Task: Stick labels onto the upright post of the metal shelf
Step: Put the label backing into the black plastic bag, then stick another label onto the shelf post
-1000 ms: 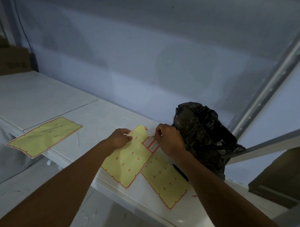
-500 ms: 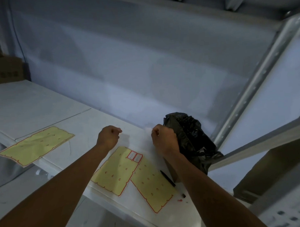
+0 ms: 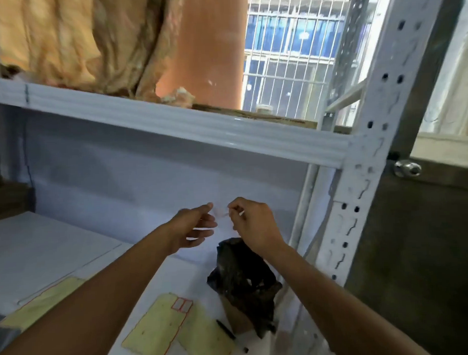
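Right hand [image 3: 253, 224] raised above shelf [image 3: 44, 253], thumb and forefinger pinching small white label [image 3: 221, 211]. Label blurred, held in air left of upright post [image 3: 360, 173], apart from it. Left hand [image 3: 192, 226] loosely spread, forefinger tip at label's left edge; contact unclear. Near shelf front edge: yellow backing sheet [image 3: 153, 326] with two red-bordered labels [image 3: 182, 305] at far corner, second sheet [image 3: 207, 343] touching its right side, third sheet [image 3: 43, 301] toward left edge. Black bag [image 3: 241, 278] near right edge by post; black pen [image 3: 225, 329] between bag and second sheet.
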